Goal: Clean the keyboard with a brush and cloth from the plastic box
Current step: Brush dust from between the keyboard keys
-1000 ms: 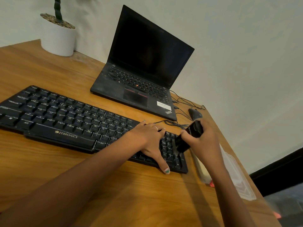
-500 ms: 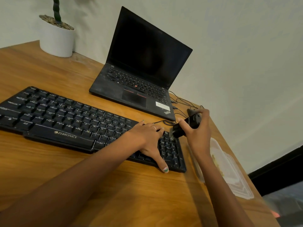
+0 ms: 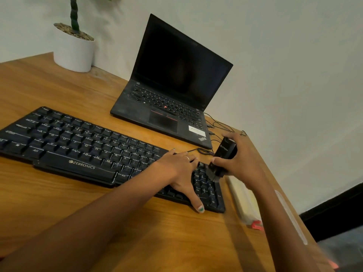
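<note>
A black Zebronics keyboard (image 3: 82,142) lies across the wooden table (image 3: 59,197). My left hand (image 3: 179,169) rests flat on its right part, fingers spread, the thumb reaching over the front edge. My right hand (image 3: 242,160) grips a black brush (image 3: 221,160) with its bristles down on the keys at the keyboard's right end. The clear plastic box (image 3: 245,203) lies right of the keyboard, partly hidden behind my right forearm, with something pale yellow inside it.
An open black laptop (image 3: 172,95) stands behind the keyboard, with thin cables (image 3: 218,124) trailing at its right. A white plant pot (image 3: 73,50) sits at the far left against the wall. The table's right edge runs close past the box.
The brush swept up the right-end keys towards the laptop, then came back down onto them. My left hand stayed pressed on the keyboard. The camera tilted a little.
</note>
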